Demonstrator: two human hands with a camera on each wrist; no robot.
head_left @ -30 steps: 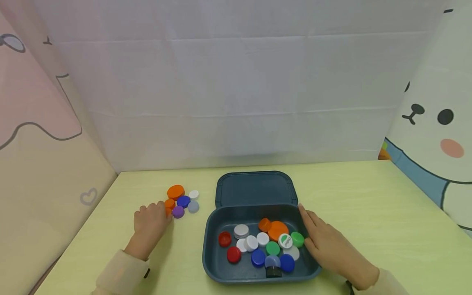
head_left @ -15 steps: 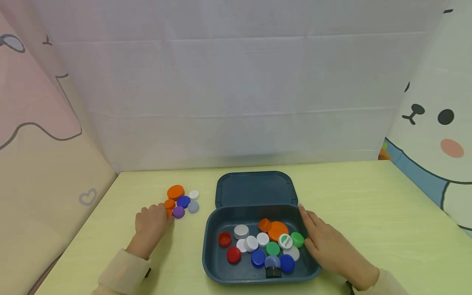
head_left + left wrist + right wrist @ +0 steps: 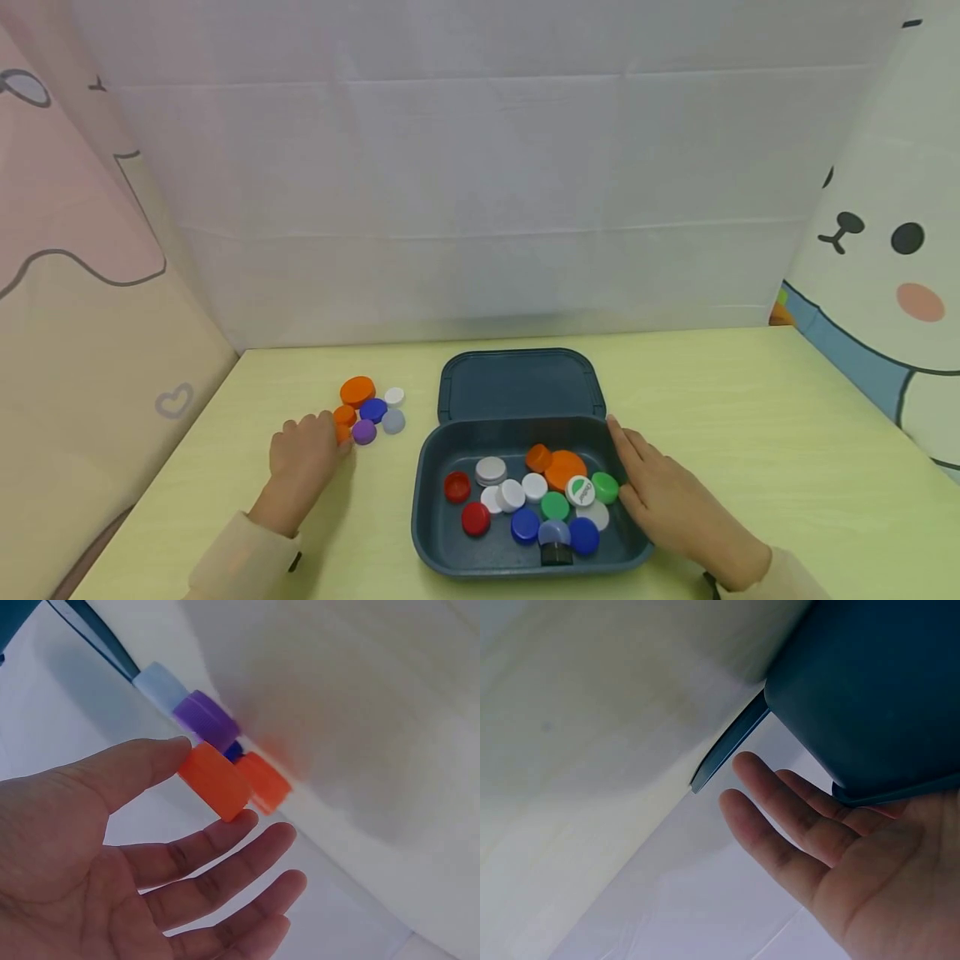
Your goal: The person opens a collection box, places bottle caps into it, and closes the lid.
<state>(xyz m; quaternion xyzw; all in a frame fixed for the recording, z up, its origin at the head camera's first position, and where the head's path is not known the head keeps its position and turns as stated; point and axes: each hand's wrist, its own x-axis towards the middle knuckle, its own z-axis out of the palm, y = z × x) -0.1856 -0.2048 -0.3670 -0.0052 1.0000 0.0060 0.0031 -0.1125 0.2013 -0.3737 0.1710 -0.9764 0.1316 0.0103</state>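
Observation:
My left hand (image 3: 306,450) pinches an orange bottle cap (image 3: 215,782) between thumb and index fingertip, the other fingers spread loosely below it. Right by it on the table lie a purple cap (image 3: 363,432), a second small orange cap (image 3: 345,416), a blue cap (image 3: 373,410), a pale blue cap (image 3: 393,421), a white cap (image 3: 394,397) and a large orange cap (image 3: 357,391). My right hand (image 3: 667,500) rests with fairly straight fingers along the right rim of a dark blue plastic box (image 3: 870,697). Several red, white, green, blue and orange caps are inside the box.
The box's dark blue lid (image 3: 521,385) lies flat on the pale yellow table (image 3: 750,433), just behind the box. A white cloth backdrop (image 3: 480,208) rises along the table's back edge, with printed panels at both sides.
My left hand stays at the cap cluster and shifts only slightly, with the purple cap nudged a little to the right. The right hand and the box stay still.

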